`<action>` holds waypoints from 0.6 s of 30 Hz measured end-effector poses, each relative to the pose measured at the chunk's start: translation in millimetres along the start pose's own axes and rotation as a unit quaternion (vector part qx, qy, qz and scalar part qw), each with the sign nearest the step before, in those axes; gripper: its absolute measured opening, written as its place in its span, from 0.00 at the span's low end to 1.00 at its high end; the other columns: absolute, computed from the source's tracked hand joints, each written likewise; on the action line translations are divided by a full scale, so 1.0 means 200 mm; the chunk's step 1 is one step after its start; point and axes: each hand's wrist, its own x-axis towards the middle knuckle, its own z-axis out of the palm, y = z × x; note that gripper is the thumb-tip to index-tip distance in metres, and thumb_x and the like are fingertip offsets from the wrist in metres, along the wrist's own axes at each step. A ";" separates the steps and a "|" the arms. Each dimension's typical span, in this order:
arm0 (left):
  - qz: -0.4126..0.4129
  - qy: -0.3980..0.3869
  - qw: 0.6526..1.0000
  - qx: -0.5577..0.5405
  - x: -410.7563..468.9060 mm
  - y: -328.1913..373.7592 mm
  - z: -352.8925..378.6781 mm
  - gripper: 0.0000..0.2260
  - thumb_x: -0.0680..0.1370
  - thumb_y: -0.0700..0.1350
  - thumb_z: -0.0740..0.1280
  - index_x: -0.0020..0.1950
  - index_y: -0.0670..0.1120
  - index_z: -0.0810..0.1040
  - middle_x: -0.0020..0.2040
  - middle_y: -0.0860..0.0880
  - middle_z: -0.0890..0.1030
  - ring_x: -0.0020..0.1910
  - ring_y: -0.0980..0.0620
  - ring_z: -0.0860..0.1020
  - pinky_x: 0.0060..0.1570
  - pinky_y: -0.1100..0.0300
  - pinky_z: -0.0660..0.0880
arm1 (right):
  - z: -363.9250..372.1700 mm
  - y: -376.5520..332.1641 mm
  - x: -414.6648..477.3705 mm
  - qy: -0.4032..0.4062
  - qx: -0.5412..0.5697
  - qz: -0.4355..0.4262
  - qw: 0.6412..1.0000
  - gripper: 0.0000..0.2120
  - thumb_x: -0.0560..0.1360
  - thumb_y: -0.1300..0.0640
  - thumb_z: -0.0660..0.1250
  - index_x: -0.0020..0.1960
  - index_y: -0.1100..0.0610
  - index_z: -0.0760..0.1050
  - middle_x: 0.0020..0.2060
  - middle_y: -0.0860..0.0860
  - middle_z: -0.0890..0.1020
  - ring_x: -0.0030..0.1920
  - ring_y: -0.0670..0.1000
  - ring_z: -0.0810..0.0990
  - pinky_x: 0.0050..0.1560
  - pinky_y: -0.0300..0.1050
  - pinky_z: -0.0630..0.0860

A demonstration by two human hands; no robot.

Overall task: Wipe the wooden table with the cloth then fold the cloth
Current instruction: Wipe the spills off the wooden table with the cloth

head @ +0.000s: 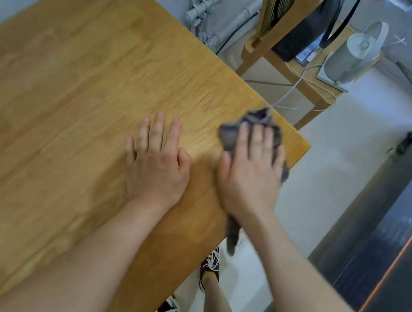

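Observation:
A crumpled grey cloth [256, 119] lies near the right corner of the wooden table [76, 79]. My right hand [251, 169] presses flat on it with straight fingers, and a tail of the cloth hangs off the table's edge below my wrist. Just left of it, my left hand [159, 159] rests flat on the bare wood with fingers spread and holds nothing. The frame is blurred by motion.
A wooden chair [277, 18] stands beyond the table's far right edge with a dark bag on it. Beside the bag on a wooden surface stands a white fan [355, 55]. White cables run past the table corner. My feet in sneakers [211, 265] stand on the pale floor.

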 end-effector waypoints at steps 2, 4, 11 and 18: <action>0.014 0.015 1.000 -0.001 -0.02 0.00 0.00 0.25 0.78 0.52 0.50 0.76 0.52 0.60 0.78 0.45 0.60 0.77 0.43 0.54 0.73 0.41 0.51 | 0.01 -0.09 -0.18 -0.007 0.012 -0.050 0.999 0.30 0.79 0.45 0.52 0.78 0.55 0.58 0.78 0.55 0.58 0.78 0.54 0.52 0.76 0.60 0.49; 0.021 0.025 0.999 -0.002 -0.02 -0.01 0.00 0.25 0.78 0.52 0.50 0.76 0.51 0.62 0.77 0.45 0.61 0.76 0.43 0.56 0.72 0.40 0.52 | 0.02 -0.12 -0.24 -0.010 0.016 -0.078 0.997 0.29 0.79 0.45 0.53 0.77 0.54 0.59 0.77 0.54 0.59 0.78 0.54 0.54 0.75 0.60 0.51; 0.027 0.021 0.999 0.006 -0.02 -0.01 0.01 0.24 0.79 0.51 0.50 0.76 0.51 0.59 0.77 0.45 0.59 0.77 0.44 0.53 0.73 0.40 0.51 | -0.03 0.09 0.12 0.002 0.004 0.056 0.998 0.31 0.79 0.45 0.49 0.79 0.55 0.55 0.78 0.55 0.56 0.78 0.54 0.52 0.75 0.58 0.48; 0.014 0.015 1.000 0.004 0.00 -0.02 0.00 0.25 0.79 0.52 0.51 0.76 0.52 0.61 0.77 0.45 0.60 0.77 0.45 0.55 0.73 0.39 0.52 | -0.14 0.20 0.59 -0.104 0.049 0.112 0.987 0.21 0.80 0.45 0.46 0.39 0.56 0.70 0.45 0.58 0.80 0.44 0.61 0.75 0.47 0.54 0.71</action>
